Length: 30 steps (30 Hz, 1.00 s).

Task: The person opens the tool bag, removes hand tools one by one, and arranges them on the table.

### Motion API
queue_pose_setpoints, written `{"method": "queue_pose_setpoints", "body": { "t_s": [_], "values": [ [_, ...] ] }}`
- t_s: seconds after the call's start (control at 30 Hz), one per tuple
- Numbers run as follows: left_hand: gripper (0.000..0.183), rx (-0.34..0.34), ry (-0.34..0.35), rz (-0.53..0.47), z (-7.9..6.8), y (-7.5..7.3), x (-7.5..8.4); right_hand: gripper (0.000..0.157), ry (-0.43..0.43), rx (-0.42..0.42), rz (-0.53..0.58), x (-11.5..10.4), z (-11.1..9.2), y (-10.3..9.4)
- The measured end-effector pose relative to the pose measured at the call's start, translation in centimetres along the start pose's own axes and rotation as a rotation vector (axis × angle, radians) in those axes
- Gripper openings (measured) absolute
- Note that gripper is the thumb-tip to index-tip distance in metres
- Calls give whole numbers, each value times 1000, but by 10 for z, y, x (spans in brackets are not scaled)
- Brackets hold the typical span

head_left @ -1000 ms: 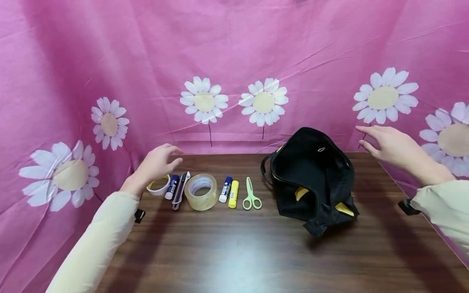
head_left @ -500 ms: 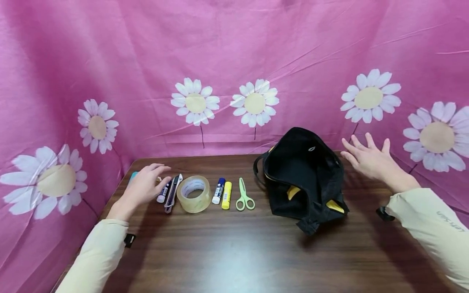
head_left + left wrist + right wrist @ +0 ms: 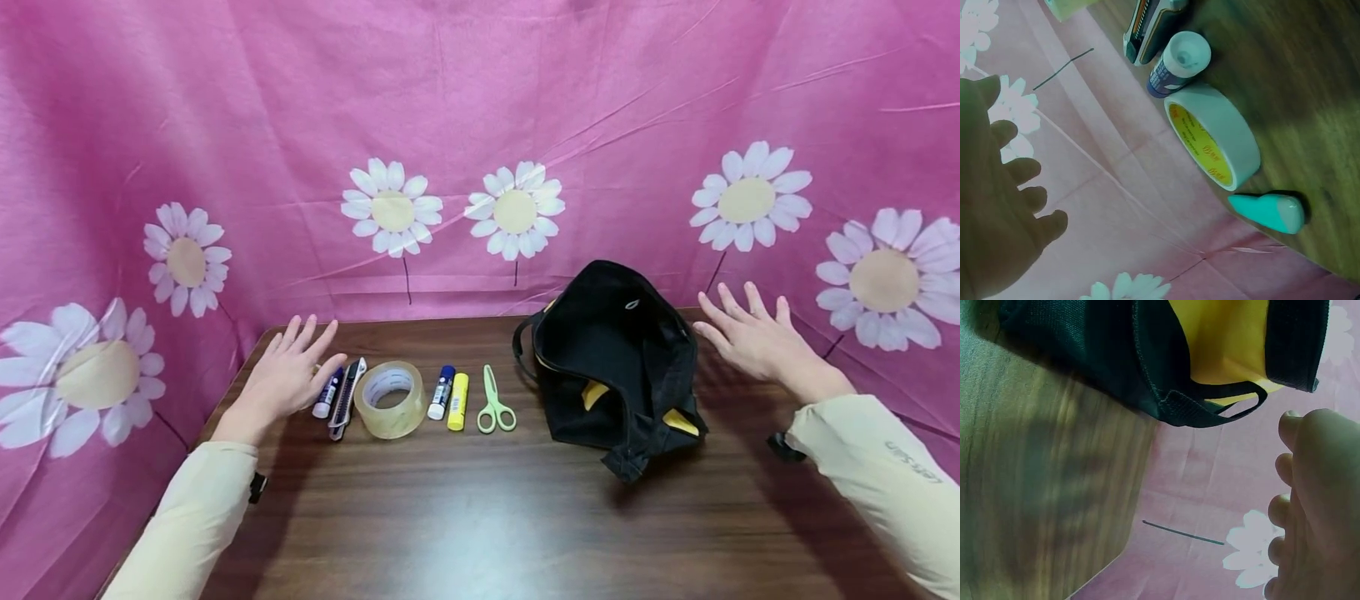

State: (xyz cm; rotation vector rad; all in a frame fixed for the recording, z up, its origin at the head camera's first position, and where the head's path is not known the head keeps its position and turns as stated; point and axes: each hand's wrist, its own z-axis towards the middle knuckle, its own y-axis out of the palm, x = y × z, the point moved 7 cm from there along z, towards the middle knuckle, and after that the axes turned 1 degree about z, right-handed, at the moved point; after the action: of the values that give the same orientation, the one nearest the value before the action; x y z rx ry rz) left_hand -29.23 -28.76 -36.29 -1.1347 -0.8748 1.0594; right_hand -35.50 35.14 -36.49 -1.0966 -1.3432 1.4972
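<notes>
My left hand [image 3: 281, 379] hovers with fingers spread at the left end of a row of stationery, holding nothing. Under it, hidden in the head view, the left wrist view shows a white tape roll [image 3: 1235, 131] with a yellow core and a small teal object [image 3: 1269, 212] of unclear kind. Beside the hand lie a blue-capped glue stick [image 3: 327, 393] and a utility knife [image 3: 345, 402]. On the other side, my right hand [image 3: 765, 342] is held spread and bare, just right of a black bag [image 3: 573, 417] with yellow lining, apart from it.
Further along the row are a clear packing tape roll [image 3: 371, 417], another blue-capped glue stick [image 3: 441, 393], a yellow tube [image 3: 457, 403] and green scissors [image 3: 497, 412]. The wooden table [image 3: 480, 517] meets a pink daisy-printed cloth [image 3: 465, 83] behind and at both sides.
Both hands have flattened and spread their fingers. The left now covers the white tape roll; the right has turned palm down and lowered near the bag. The head view has shifted slightly.
</notes>
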Motion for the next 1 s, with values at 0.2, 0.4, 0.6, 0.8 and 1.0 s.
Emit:
{"method": "queue_pose_setpoints", "body": {
  "t_s": [0.2, 0.4, 0.6, 0.8, 1.0],
  "values": [
    [67, -134, -43, 6, 2, 2, 2, 69, 11, -27, -43, -6, -5, -6],
    [69, -211, -54, -21, 4, 1, 0, 69, -2, -57, -44, -12, -2, -8],
    [69, -203, -44, -26, 6, 5, -3, 68, -28, -62, 46, -10, 1, 4],
    [70, -190, -45, -43, 3, 9, -2, 66, -51, -42, 14, -13, -5, 7],
    [71, -136, -35, -92, -2, 15, -3, 65, -46, -33, 20, -15, -12, 7]
  ]
}}
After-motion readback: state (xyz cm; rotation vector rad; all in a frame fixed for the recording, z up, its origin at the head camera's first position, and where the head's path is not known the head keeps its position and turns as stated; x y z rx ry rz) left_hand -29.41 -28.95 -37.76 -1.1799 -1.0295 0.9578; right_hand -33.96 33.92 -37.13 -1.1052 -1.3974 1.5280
